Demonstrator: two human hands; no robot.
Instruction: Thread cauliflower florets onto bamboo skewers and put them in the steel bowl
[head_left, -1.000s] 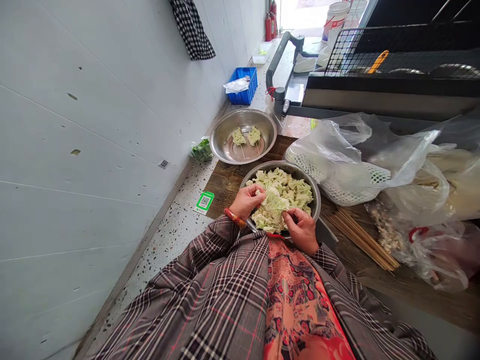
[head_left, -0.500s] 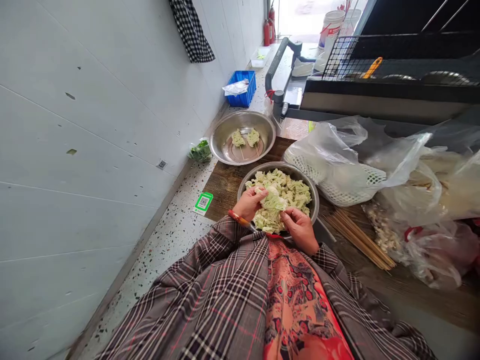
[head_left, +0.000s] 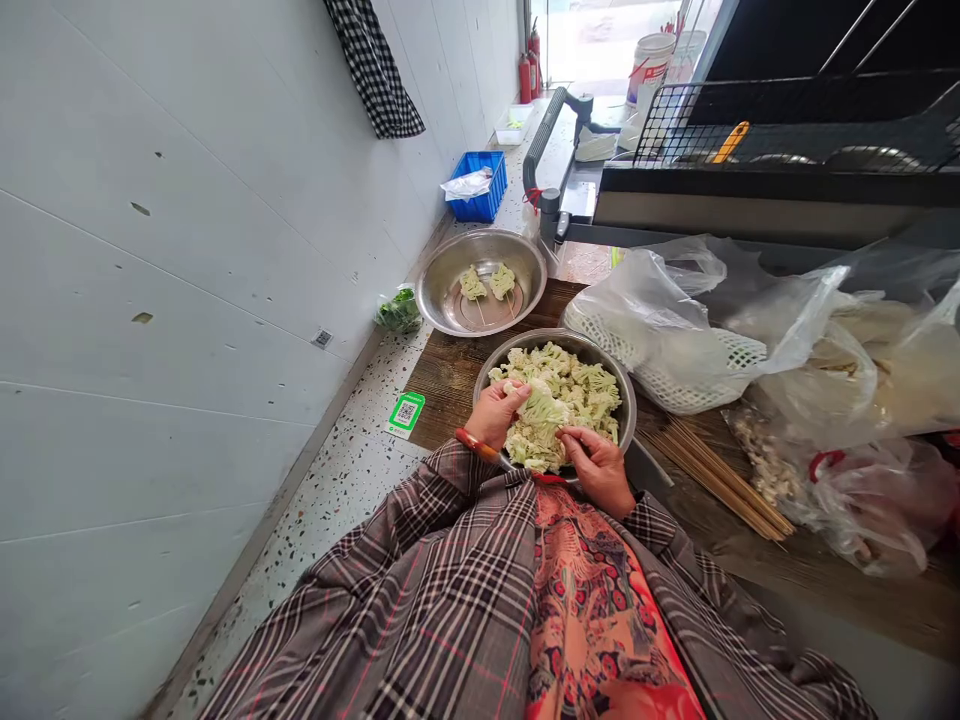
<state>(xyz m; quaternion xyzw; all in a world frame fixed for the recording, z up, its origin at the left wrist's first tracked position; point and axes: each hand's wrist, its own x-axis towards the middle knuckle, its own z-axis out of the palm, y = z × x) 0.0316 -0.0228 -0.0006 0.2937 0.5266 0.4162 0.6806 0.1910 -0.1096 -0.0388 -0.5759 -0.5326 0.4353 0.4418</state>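
Note:
Over a steel bowl (head_left: 630,400) heaped with cut cauliflower (head_left: 589,385), my left hand (head_left: 498,412) pinches a pale green-white cauliflower floret (head_left: 541,408) between thumb and fingers. My right hand (head_left: 602,468) is closed at the lower right edge of the same floret, its thumb and fingertips pressed together there. Whether a thin skewer is also between those fingers I cannot make out. Behind, a wider steel basin (head_left: 435,290) holds two skewered cauliflower pieces (head_left: 487,283). To the right of the bowl lies a bundle of bamboo skewers (head_left: 720,475) on the wooden board.
Plastic bags (head_left: 810,350) and a white perforated basket (head_left: 690,385) crowd the right side. At left are a QR-code card (head_left: 406,414), bagged greens (head_left: 399,312) and the wall (head_left: 187,350). A blue crate (head_left: 487,195) and a grey handle (head_left: 546,140) stand farther back.
The view has shifted slightly. My hands still hold the floret over the bowl, and it is turned or lowered a little between them. The bowl, basin and skewers have not visibly moved.

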